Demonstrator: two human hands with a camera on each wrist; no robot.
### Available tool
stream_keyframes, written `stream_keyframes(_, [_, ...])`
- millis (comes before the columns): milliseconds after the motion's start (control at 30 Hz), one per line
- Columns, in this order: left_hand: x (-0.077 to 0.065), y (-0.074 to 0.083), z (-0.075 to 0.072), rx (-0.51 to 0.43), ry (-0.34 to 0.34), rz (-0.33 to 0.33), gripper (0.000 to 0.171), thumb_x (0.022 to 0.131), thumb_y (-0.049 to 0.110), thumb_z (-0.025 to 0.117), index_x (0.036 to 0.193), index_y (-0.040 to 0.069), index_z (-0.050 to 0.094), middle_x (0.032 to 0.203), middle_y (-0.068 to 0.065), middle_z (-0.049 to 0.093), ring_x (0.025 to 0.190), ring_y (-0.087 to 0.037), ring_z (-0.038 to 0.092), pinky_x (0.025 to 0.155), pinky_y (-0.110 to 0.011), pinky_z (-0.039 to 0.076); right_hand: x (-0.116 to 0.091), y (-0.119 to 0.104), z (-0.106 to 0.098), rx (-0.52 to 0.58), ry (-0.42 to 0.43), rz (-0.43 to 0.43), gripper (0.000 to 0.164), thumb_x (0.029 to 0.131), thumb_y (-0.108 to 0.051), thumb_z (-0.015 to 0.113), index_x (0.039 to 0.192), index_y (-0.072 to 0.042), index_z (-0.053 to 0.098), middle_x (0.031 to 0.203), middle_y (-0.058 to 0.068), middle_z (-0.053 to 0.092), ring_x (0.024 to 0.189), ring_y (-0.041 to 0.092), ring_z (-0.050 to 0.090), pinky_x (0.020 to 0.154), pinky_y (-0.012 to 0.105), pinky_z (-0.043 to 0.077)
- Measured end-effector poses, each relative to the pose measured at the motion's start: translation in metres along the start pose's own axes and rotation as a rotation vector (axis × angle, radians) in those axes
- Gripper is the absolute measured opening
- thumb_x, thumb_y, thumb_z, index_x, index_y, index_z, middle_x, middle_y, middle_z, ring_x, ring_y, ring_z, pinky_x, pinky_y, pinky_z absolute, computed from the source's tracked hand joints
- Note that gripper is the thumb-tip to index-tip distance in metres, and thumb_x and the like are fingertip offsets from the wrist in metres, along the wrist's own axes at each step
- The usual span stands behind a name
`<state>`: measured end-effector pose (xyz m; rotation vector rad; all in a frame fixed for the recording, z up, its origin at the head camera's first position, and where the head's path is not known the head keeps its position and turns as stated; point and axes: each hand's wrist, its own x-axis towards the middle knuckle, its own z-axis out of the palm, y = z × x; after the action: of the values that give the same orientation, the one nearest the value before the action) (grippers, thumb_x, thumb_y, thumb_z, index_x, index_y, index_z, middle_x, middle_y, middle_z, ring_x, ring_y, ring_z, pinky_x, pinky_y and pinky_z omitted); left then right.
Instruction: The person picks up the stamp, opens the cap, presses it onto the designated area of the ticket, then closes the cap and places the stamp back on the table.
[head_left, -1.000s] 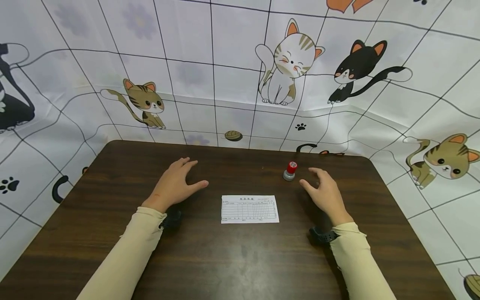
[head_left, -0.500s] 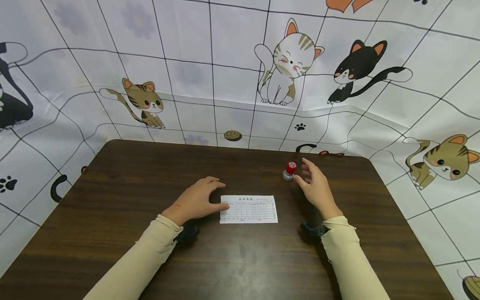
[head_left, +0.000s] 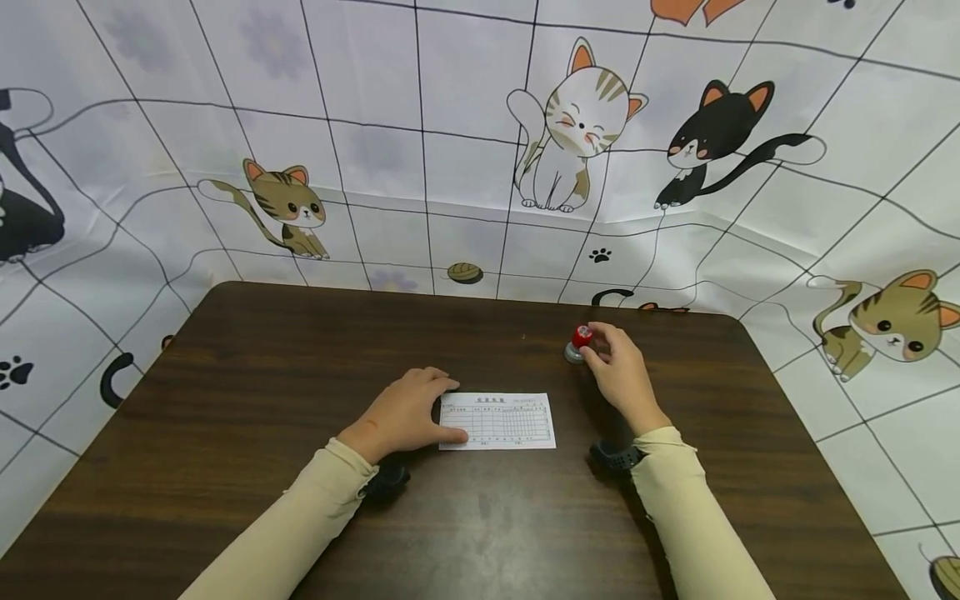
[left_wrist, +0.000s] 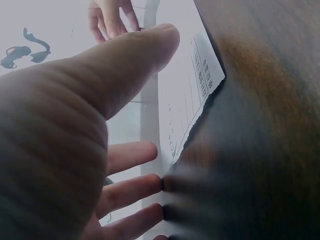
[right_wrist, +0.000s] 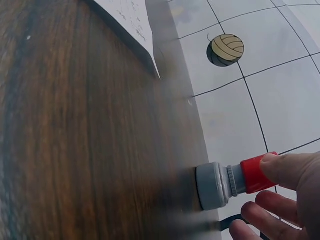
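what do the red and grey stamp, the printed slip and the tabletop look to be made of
Red and grey stamp: probably smooth, semi-glossy plastic with a ribbed ring, though the grey could be painted metal.
Printed slip: thin matte paper, one edge raggedly torn.
Tabletop: dark wood grain, softly shiny; solid wood or laminate.

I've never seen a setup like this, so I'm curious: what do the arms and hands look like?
They are a person's. The left sleeve and right sleeve are long and pale yellow, with slightly gathered cuffs. Each wrist wears a dark band, left and right. The left hand and right hand are ungloved.
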<state>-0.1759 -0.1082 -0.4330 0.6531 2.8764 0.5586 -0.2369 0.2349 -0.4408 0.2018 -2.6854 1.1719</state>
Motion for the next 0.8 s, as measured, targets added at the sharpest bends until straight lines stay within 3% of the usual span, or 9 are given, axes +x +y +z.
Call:
stream_keyframes(333, [-0.0008, -0.0001, 0.0027, 0.040, 0.004, 0.001, 0.087, 0.076, 0.063, 0.085, 0.143, 0.012, 0.063, 0.152, -0.013, 0.051, 0.138, -0.035, 0.048, 0.112, -0.052, 0.044, 0.0033, -0.0027, 0.0055, 0.024, 0.023, 0.004, 0.053, 0.101, -0.007, 0.067, 0.150, -0.002, 0.049, 0.135, 0.022, 0.060, 0.122, 0.038, 0.062, 0.103, 0.051, 0.052])
stream_keyframes(800, [-0.0012, 0.0009, 0.0018, 0.042, 0.020, 0.018, 0.084, 0.077, 0.059, 0.087, 0.142, 0.011, 0.063, 0.150, -0.014, 0.052, 0.137, -0.036, 0.049, 0.112, -0.054, 0.042, 0.0071, -0.0038, 0.0073, 0.015, 0.062, 0.018, 0.037, 0.102, -0.006, 0.064, 0.137, 0.003, 0.058, 0.129, 0.024, 0.063, 0.116, 0.038, 0.065, 0.101, 0.051, 0.053])
